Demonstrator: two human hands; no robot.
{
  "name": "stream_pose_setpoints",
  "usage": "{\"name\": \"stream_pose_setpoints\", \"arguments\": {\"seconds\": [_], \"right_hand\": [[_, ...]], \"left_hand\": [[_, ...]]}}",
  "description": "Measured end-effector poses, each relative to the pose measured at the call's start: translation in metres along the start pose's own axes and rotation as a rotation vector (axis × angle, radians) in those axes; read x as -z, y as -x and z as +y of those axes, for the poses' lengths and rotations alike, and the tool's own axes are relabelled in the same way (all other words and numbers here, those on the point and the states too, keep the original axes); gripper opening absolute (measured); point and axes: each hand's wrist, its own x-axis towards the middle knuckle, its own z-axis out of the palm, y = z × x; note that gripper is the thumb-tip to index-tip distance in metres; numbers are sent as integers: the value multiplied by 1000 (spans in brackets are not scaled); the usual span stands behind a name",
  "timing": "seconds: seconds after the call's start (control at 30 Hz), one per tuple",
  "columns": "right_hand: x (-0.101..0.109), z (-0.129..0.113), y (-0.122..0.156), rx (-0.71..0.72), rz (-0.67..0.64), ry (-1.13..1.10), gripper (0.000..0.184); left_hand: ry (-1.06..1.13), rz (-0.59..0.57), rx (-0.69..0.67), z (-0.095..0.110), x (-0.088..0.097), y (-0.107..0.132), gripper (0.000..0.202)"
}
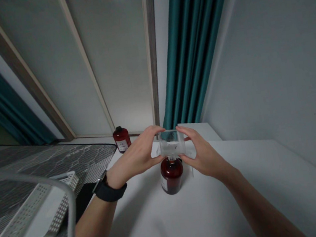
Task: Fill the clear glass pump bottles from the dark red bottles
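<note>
My left hand and my right hand grip opposite sides of a small clear square container with whitish contents. The container is directly over a dark amber glass bottle, and it hides the top of the bottle's neck. I cannot tell whether they touch. Farther back, at the table's far edge, stands a second amber bottle with a white label and black cap. A black strap watch circles my left wrist.
The white table runs under both arms. To its left lie a grey patterned surface and a white perforated basket. A curved grey rail crosses the lower left foreground. Teal curtains hang at the back.
</note>
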Motion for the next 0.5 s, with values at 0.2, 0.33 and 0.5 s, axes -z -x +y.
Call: {"name": "stream_pose_setpoints", "arguments": {"seconds": [0.2, 0.33, 0.5], "right_hand": [[-2, 2, 2, 24, 19, 19, 83], [-3, 3, 3, 44, 28, 31, 83], [-2, 1, 4, 73, 40, 51, 83]], "left_hand": [[-6, 9, -13, 0, -1, 1, 59], [-15, -1, -20, 0, -1, 1, 62], [-8, 11, -41, 3, 1, 0, 58]]}}
